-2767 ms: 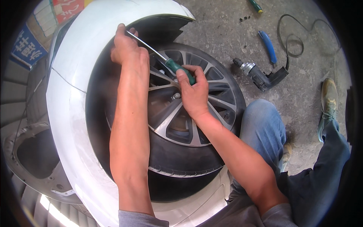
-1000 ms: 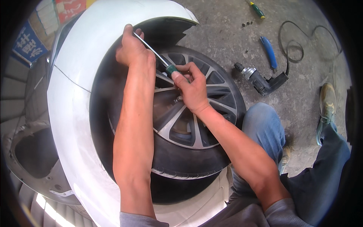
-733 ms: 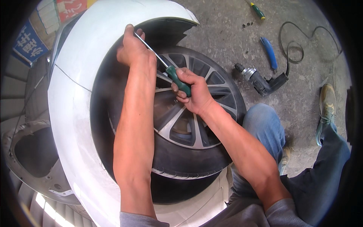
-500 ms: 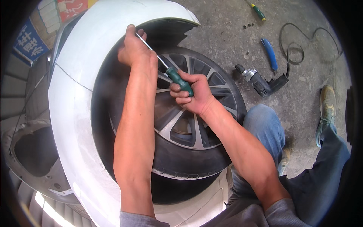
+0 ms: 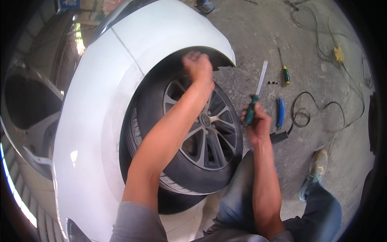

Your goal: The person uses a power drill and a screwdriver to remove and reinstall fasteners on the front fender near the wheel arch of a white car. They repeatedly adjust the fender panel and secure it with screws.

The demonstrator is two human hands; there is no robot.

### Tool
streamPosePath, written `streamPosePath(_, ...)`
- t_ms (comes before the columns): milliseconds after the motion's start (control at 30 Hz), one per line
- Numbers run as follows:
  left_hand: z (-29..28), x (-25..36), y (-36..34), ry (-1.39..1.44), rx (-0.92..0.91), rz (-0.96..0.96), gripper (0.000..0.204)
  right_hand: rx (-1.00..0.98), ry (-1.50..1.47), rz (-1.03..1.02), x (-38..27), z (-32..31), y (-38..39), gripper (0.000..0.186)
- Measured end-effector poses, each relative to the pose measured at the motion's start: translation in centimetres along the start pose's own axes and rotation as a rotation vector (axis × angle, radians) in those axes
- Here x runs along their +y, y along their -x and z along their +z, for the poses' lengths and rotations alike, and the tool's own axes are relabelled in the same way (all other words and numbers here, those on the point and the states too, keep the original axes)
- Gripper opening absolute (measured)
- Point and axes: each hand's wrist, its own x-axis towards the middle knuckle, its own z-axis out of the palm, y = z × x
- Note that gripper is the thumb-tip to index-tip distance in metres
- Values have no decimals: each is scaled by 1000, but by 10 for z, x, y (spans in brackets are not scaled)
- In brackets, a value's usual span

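Note:
My right hand [image 5: 258, 125] is wrapped round the green handle of a screwdriver [image 5: 250, 109], its long metal shaft pointing up and away over the floor, right of the wheel. At the top of the wheel arch [image 5: 151, 78] of a white car is my left hand [image 5: 198, 66]. Its fingers are smeared by motion, and whether they hold anything cannot be made out. Below my left forearm stands the wheel [image 5: 205, 121], a black tyre on a multi-spoke alloy rim, turned outward from the arch.
On the concrete floor lie a second screwdriver [image 5: 286, 74], several small black pieces [image 5: 272, 83], a blue-handled tool [image 5: 281, 112] and a looping black cable [image 5: 314, 97]. A drill's grip [image 5: 279, 137] shows beside my right wrist. Farther off are a yellow connector [image 5: 338, 54] and a can [image 5: 204, 6].
My right hand has swung the screwdriver away from the wheel and out to the right. My left hand no longer touches its shaft and stays at the arch. The view has shifted.

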Motion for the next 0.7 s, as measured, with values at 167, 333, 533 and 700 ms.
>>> streamPosePath(167, -23, -66, -4, -236, -230, -350, 39, 149, 60, -192, -25, -44, 4, 35)
streamPosePath(333, -5, -30, -8, -354, -143, -50, 65, 292, 281, -136, -53, -64, 14, 35)
streamPosePath(533, -15, 8, -18, -546, 36, 186, 72, 420, 490, -36, -66, -74, 13, 33)
streamPosePath(700, -22, 8, -38, -842, -6, 255, 71, 445, 553, -28, -56, -77, 9, 33)
